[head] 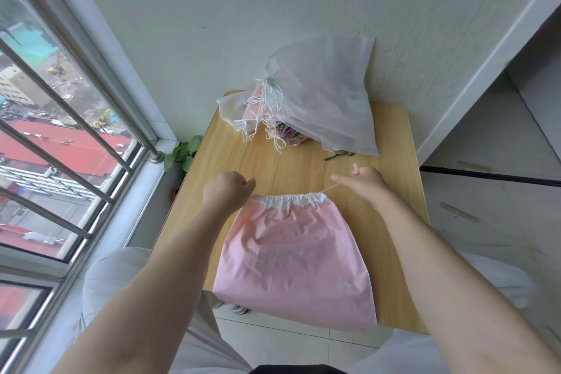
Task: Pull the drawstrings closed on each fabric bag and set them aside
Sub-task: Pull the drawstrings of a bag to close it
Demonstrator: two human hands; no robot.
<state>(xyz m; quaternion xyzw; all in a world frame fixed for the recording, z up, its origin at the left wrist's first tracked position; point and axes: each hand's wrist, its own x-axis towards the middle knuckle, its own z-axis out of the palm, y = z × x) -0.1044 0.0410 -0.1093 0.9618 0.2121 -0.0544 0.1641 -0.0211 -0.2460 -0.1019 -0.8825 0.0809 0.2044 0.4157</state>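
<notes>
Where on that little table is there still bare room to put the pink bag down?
Bare wood shows between the pink bag and the pile of finished bags, and along the table's window edge. The far end is crowded with bags and loose strings.

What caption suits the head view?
Both hands pull the pink bag drawstring closed on a wooden table.

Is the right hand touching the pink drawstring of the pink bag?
Touching. In the head view, the right hand pinches the pink drawstring, which runs taut from the fingers to the gathered top of the pink bag.
</notes>
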